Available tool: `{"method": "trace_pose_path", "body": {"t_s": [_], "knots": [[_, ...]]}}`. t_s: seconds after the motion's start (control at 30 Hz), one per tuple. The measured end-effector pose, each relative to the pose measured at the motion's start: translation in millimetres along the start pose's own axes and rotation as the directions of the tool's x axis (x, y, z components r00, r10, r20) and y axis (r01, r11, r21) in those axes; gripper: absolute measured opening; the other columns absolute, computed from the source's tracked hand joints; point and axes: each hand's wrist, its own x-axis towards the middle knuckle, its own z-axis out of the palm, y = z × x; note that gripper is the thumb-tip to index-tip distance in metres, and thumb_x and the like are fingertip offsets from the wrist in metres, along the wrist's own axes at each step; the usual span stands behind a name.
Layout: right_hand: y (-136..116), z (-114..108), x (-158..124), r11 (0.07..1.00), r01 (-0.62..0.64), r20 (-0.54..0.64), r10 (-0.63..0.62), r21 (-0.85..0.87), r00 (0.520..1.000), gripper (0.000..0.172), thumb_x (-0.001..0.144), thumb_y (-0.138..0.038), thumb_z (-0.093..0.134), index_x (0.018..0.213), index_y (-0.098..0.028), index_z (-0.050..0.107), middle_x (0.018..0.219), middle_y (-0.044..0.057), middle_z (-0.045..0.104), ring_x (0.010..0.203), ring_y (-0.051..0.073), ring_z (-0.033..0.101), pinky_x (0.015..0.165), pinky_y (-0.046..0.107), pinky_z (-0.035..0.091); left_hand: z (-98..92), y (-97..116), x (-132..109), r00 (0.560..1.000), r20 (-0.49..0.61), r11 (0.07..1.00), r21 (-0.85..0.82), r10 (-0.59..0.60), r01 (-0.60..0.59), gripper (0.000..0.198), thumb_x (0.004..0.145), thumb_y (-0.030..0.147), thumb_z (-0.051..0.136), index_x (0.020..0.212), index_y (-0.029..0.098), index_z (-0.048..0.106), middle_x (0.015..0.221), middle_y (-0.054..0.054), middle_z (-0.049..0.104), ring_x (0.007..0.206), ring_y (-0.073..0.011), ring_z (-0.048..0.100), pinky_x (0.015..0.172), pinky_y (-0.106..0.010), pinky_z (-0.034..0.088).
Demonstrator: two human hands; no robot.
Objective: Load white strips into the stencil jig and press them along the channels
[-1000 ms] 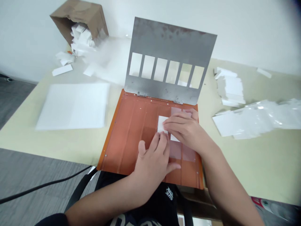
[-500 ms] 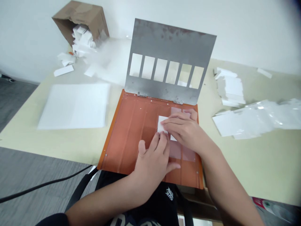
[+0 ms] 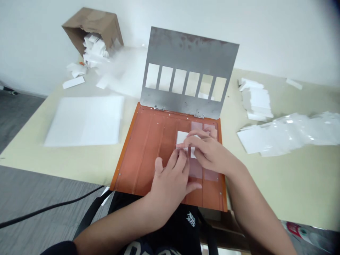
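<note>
An orange-brown base plate (image 3: pixel 143 148) with long shallow grooves lies before me, its grey metal lid (image 3: pixel 193 53) standing raised behind it. On the plate, right of its middle, is a small white card (image 3: pixel 182 137). My left hand (image 3: pixel 171 173) rests its bent fingertips at the card's lower edge, thumb and little finger spread. Above it arches my right hand (image 3: pixel 205 148), fingers apart, the index tip at the card's left edge. Beneath this hand part of a second white card (image 3: pixel 192 153) shows. Pale translucent strips (image 3: pixel 196 169) lie in the two right-hand grooves.
At left lies a stack of white sheets (image 3: pixel 85 120). A tipped cardboard box (image 3: pixel 98 19) spills white pieces behind it. On the right are a pile of white cards (image 3: pixel 259 101) and clear plastic sleeves (image 3: pixel 287 134). A black cable (image 3: pixel 53 208) runs at lower left.
My right fingers have lifted and curled more, with the index tip shifting to the card's left edge. My left hand stays almost where it was. The view has moved slightly.
</note>
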Motion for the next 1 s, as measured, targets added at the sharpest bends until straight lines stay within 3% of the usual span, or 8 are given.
{"method": "trace_pose_path", "body": {"t_s": [0.1, 0.23, 0.37, 0.53, 0.67, 0.77, 0.87, 1.0], "knots": [[1, -4, -2, 0.999, -0.045, -0.009, 0.046, 0.028, 0.999, 0.049, 0.074, 0.001, 0.034, 0.112, -0.025, 0.051, 0.111, 0.002, 0.072, 0.115, 0.023, 0.055, 0.093, 0.044, 0.026, -0.6, 0, 1, 1.000, 0.020, 1.000, -0.014, -0.006, 0.006, 0.074, 0.090, 0.071, 0.039, 0.139, 0.017, 0.053, 0.144, -0.010, 0.054, 0.129, -0.0293, 0.046, 0.095, -0.046, 0.043], [8, -11, -6, 0.991, -0.128, -0.095, 0.131, 0.030, 0.987, 0.043, 0.075, -0.002, 0.036, 0.106, -0.026, 0.053, 0.101, 0.001, 0.076, 0.109, 0.024, 0.057, 0.094, 0.046, 0.024, -2.9, 0, 2, 0.998, 0.059, 0.999, -0.029, -0.013, 0.015, 0.077, 0.090, 0.070, 0.041, 0.144, 0.016, 0.048, 0.146, -0.012, 0.052, 0.130, -0.0311, 0.047, 0.094, -0.047, 0.045], [12, -12, -7, 0.995, -0.086, -0.060, 0.088, 0.043, 0.994, 0.041, 0.076, -0.002, 0.037, 0.098, -0.027, 0.060, 0.096, -0.003, 0.075, 0.102, 0.021, 0.060, 0.095, 0.045, 0.025, -5.5, 0, 2, 0.996, 0.089, 0.999, -0.036, -0.001, 0.005, 0.078, 0.089, 0.069, 0.044, 0.146, 0.016, 0.044, 0.147, -0.012, 0.051, 0.132, -0.0322, 0.046, 0.095, -0.049, 0.046], [9, -7, -3, 0.997, -0.060, -0.073, 0.064, 0.057, 0.995, 0.051, 0.076, -0.001, 0.037, 0.110, -0.029, 0.063, 0.101, -0.002, 0.074, 0.105, 0.021, 0.059, 0.095, 0.044, 0.027, -7.8, 0, 3, 0.994, 0.111, 0.999, -0.042, -0.010, 0.015, 0.074, 0.092, 0.066, 0.041, 0.146, 0.015, 0.043, 0.147, -0.013, 0.051, 0.132, -0.0302, 0.048, 0.097, -0.051, 0.045], [9, -4, 0, 0.993, -0.064, -0.006, 0.065, 0.102, 0.998, 0.054, 0.077, 0.001, 0.034, 0.112, -0.028, 0.064, 0.101, 0.000, 0.074, 0.106, 0.022, 0.057, 0.094, 0.045, 0.027, -7.9, 1, 3, 0.992, 0.126, 0.999, -0.042, -0.018, 0.023, 0.072, 0.094, 0.064, 0.039, 0.147, 0.015, 0.041, 0.149, -0.014, 0.049, 0.133, -0.0294, 0.047, 0.099, -0.052, 0.045], [13, -3, 1, 0.991, -0.120, -0.102, 0.126, 0.058, 0.987, 0.048, 0.081, -0.002, 0.037, 0.111, -0.027, 0.065, 0.103, 0.001, 0.073, 0.105, 0.023, 0.056, 0.092, 0.045, 0.026, -7.1, 1, 2, 0.991, 0.131, 0.999, -0.036, -0.010, 0.015, 0.073, 0.095, 0.064, 0.038, 0.148, 0.014, 0.039, 0.151, -0.013, 0.047, 0.134, -0.0294, 0.046, 0.099, -0.054, 0.046], [17, 2, 3, 0.983, -0.180, -0.233, 0.165, -0.043, 0.958, 0.030, 0.090, -0.015, 0.045, 0.108, -0.025, 0.067, 0.111, 0.005, 0.072, 0.104, 0.025, 0.055, 0.087, 0.044, 0.025, -6.2, 1, 1, 0.992, 0.126, 0.999, -0.028, -0.010, 0.014, 0.073, 0.095, 0.064, 0.038, 0.148, 0.015, 0.038, 0.152, -0.014, 0.045, 0.135, -0.0302, 0.045, 0.099, -0.055, 0.046], [12, 9, 9, 0.968, -0.213, -0.259, 0.173, -0.135, 0.950, 0.022, 0.094, -0.028, 0.050, 0.099, -0.023, 0.071, 0.113, 0.006, 0.070, 0.101, 0.024, 0.054, 0.086, 0.045, 0.025, -6.7, 2, 0, 0.991, 0.130, 0.999, -0.026, -0.021, 0.025, 0.072, 0.095, 0.062, 0.039, 0.148, 0.014, 0.038, 0.152, -0.014, 0.044, 0.135, -0.0309, 0.045, 0.099, -0.058, 0.046]]}}
